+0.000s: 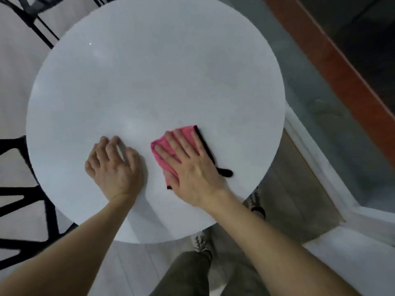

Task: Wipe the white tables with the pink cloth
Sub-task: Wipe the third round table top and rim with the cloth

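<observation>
The right hand (190, 165), fingers straight, presses the cloth (165, 167) flat on the table (149, 71), near right. The left hand (115, 165) rests beside it, loosely bent, empty. Wiping seems under way; the share done is unclear.

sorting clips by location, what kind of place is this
Probably an indoor café or dining area, though a home cannot be ruled out. A round white table stands with black open-frame chairs at its left side, on a pale floor, beside a white sill and a red-brown wooden frame.
</observation>
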The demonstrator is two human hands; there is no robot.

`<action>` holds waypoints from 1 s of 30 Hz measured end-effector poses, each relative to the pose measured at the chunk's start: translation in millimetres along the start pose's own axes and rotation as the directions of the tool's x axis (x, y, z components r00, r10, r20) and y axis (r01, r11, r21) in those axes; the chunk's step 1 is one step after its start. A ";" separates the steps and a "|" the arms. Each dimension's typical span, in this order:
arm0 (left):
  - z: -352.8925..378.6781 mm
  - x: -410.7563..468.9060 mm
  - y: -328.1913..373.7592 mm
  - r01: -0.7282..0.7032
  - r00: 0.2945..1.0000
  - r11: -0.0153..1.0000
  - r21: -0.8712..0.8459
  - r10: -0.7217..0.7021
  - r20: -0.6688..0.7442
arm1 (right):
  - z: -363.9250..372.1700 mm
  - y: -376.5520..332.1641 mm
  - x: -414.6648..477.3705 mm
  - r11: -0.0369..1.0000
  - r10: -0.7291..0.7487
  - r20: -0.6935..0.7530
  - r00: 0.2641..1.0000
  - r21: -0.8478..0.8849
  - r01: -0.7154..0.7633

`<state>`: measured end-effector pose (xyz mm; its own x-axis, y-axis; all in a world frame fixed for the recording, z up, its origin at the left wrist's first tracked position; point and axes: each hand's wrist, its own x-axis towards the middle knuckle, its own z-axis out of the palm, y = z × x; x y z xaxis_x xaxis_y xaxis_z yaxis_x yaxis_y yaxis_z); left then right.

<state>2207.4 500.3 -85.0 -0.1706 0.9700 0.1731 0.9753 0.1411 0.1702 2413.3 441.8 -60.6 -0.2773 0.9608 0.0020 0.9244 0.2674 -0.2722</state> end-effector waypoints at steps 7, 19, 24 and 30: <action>-2.8 0.5 3.3 -0.022 0.997 0.998 -0.060 0.026 0.069 | -34.4 151.1 -22.0 0.892 0.404 -0.114 0.907 -0.169 -0.419; -2.0 5.5 3.2 -0.716 0.688 0.689 -0.116 0.724 0.054 | -19.1 75.4 -82.7 0.983 0.120 0.038 0.992 -0.142 -0.113; -0.1 5.7 2.9 -0.717 0.689 0.686 -0.124 0.724 0.020 | -44.7 175.4 -16.0 0.775 0.607 -0.096 0.789 -0.145 -0.615; -1.9 5.9 3.0 -0.702 0.699 0.700 -0.131 0.713 0.064 | -5.0 14.9 -91.2 0.870 0.479 -0.079 0.874 -0.092 -0.485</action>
<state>2209.1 506.1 -81.6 0.5849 0.7908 0.1803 0.7839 -0.6082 0.1249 2453.7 358.6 -60.0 0.2207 0.9739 -0.0524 0.9627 -0.2261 -0.1489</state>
